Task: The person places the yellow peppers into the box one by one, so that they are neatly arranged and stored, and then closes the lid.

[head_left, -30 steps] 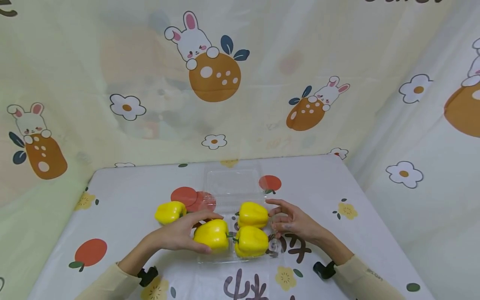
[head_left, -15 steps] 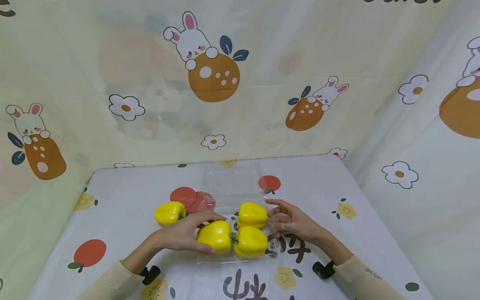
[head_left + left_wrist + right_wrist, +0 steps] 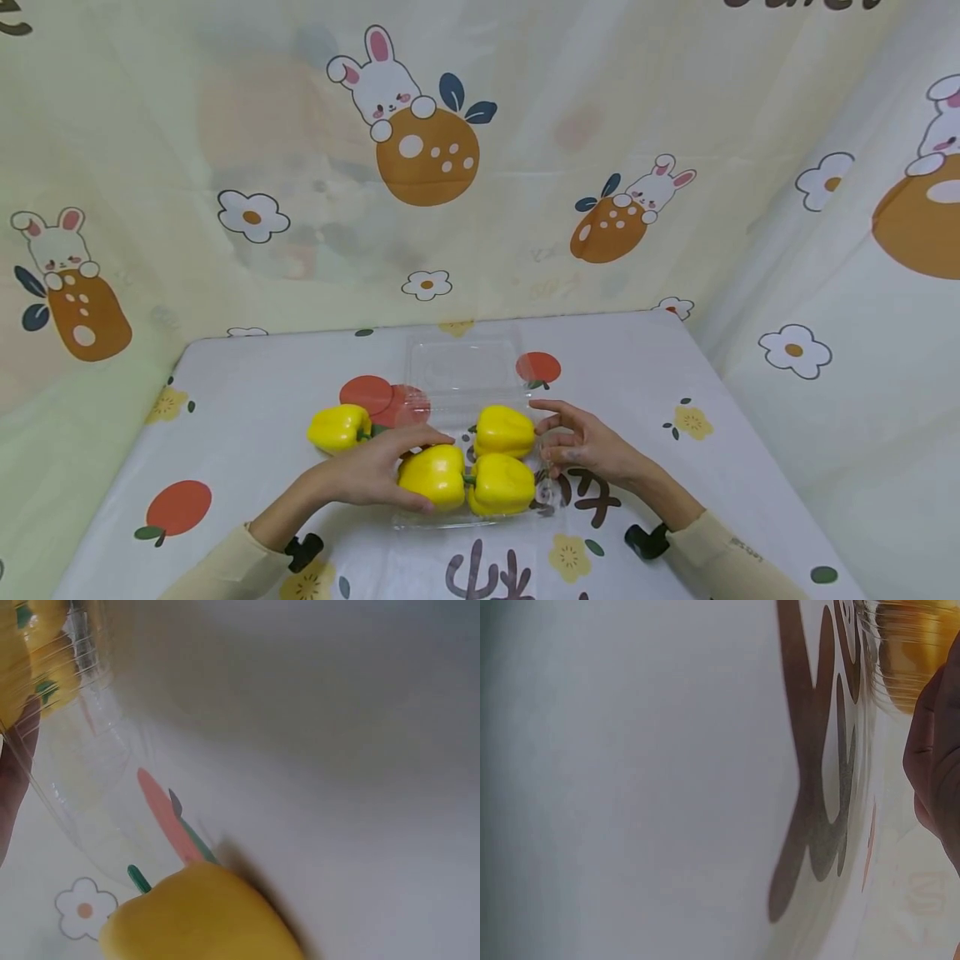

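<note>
My left hand (image 3: pixel 375 471) grips a yellow bell pepper (image 3: pixel 432 477) between thumb and fingers, at the front left of a clear plastic container (image 3: pixel 427 522). Two more yellow bell peppers lie in its right half, one at the back (image 3: pixel 505 431) and one in front (image 3: pixel 502 484). The stems of the front pair meet in the middle. At the container's right side, my right hand (image 3: pixel 588 446) holds the edge with bent fingers, the index finger straighter; the wall partly shows in the right wrist view beside the hand (image 3: pixel 937 757).
Another yellow bell pepper (image 3: pixel 339 428) lies on the table left of the container, also near in the left wrist view. The container's clear lid (image 3: pixel 465 367) is folded back flat behind it. A printed cloth (image 3: pixel 247 467) covers the table, and curtains hang around it.
My left hand has shifted a little to the right with its bell pepper, bringing it up to the front right pepper. My right hand has stayed at the container's edge.
</note>
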A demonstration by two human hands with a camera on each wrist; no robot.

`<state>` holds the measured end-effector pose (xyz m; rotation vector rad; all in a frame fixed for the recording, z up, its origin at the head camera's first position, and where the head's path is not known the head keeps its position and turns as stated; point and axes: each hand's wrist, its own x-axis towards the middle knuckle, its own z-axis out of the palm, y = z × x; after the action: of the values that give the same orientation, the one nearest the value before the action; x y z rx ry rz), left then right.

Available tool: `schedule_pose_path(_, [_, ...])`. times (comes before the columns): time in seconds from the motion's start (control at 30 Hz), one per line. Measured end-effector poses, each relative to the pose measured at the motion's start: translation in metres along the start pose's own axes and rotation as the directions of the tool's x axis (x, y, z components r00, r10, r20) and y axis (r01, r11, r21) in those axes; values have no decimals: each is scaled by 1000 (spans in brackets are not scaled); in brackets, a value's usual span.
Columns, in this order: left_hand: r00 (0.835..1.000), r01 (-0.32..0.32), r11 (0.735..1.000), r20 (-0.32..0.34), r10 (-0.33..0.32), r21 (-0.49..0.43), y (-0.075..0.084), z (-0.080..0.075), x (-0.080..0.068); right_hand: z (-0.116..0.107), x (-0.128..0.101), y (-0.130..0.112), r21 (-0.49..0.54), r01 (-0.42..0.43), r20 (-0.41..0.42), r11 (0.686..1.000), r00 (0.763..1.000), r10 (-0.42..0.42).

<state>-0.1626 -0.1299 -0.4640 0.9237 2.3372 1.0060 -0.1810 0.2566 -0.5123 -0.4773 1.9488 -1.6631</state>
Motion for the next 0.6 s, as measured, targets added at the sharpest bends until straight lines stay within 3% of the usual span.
schedule_pose_path(0.6, [999, -13, 999, 33, 12, 30, 3, -4, 2, 0, -1, -2, -1, 30, 12, 1000, 999, -29])
